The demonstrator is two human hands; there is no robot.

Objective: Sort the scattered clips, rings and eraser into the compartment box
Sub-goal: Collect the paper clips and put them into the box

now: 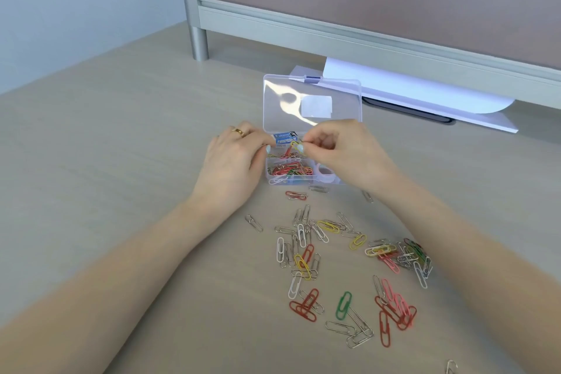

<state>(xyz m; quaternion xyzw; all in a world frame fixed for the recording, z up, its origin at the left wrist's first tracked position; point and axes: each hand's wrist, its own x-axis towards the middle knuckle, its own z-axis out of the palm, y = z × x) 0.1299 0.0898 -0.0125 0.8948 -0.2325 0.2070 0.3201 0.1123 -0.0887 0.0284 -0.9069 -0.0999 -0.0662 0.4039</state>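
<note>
A clear compartment box (273,181) stands open in the middle of the table, its lid (312,105) tilted back. Inside lie coloured paper clips (291,168), a blue-labelled eraser (283,136) and a clear ring (326,173). Just above the box, my right hand (337,150) pinches a yellow paper clip (296,146) at its fingertips. My left hand (233,161) rests at the box's left side, fingertips touching the same clip area. Several loose clips (334,258), silver, red, yellow, white and green, are scattered on the table in front of the box.
White paper sheets (409,91) lie behind the box under a grey partition rail (334,36) with a metal post (198,42). One stray silver clip (451,367) lies near the front right edge. The wooden table (106,130) extends left.
</note>
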